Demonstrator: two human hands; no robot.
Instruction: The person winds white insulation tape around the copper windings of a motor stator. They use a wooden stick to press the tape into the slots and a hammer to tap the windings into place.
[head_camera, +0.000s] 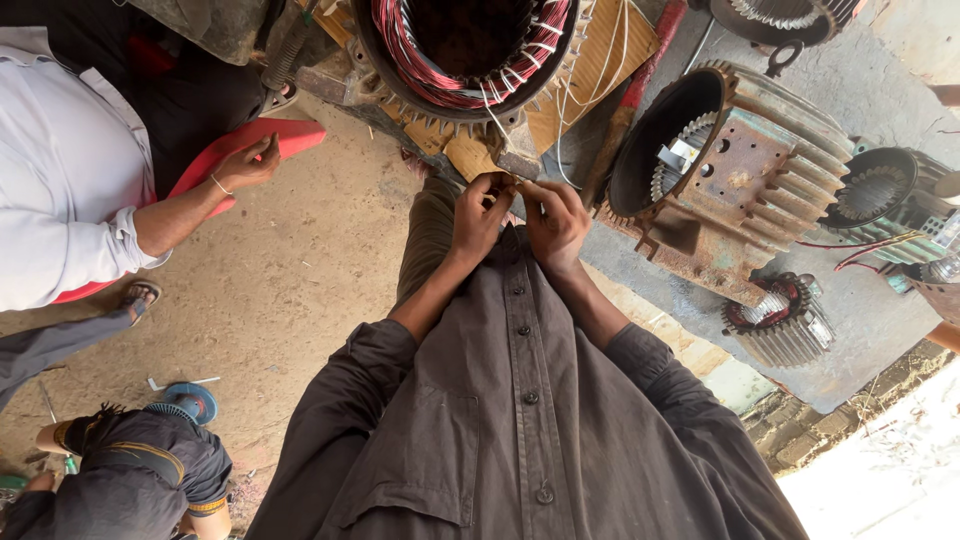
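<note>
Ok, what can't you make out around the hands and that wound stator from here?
- Head view: what left hand and right hand pinch, hidden by the fingers.
- Wound stator: upper part cut off by the top edge.
- White strands: too thin to trace their ends.

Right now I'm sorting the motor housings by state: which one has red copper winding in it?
The stator housing at top centre, just above both hands; red winding lines its bore. The rusty green housing to the right shows none.

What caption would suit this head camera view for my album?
Left hand and right hand pinch something small below a stator wound with red wire.
</note>
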